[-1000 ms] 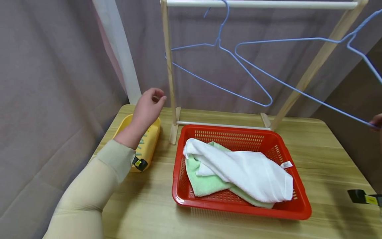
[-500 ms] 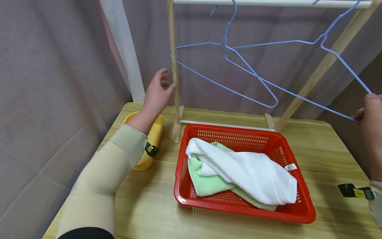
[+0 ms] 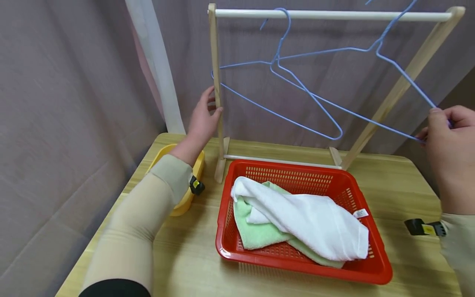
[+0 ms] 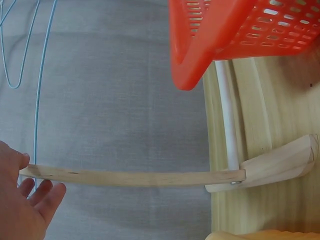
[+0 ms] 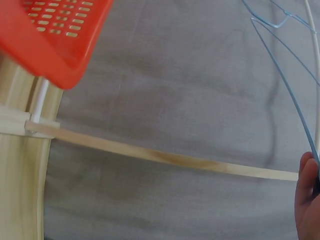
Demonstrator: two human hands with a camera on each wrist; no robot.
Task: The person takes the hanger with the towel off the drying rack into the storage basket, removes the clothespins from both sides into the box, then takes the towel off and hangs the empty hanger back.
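In the head view my right hand [image 3: 452, 132] pinches the right end of a blue wire clothes hanger [image 3: 345, 108]. Its hook rises past the white top rail [image 3: 326, 15] of a small clothes rack, and its far end overlaps a second blue hanger [image 3: 282, 116] that hangs from the rail. My left hand [image 3: 205, 114] is at the rack's left wooden post [image 3: 217, 53], thumb on the near side and fingers behind it. In the left wrist view that post [image 4: 140, 178] runs between thumb and curled fingers. The right wrist view shows the hanger's wire [image 5: 285, 80] entering my right fingers.
A red plastic basket [image 3: 302, 270] stands before the rack, holding a white towel [image 3: 315, 218] over a light green towel [image 3: 259, 235]. Under my left forearm, a yellow basket [image 3: 185, 204] sits on the wooden table [image 3: 193, 255]. Grey curtain [image 3: 74, 103] hangs behind and at left.
My right hand has come in from the right edge, moving the hanger leftward so its hook now overlaps the rail. My left hand has moved right and up to the rack's left post.
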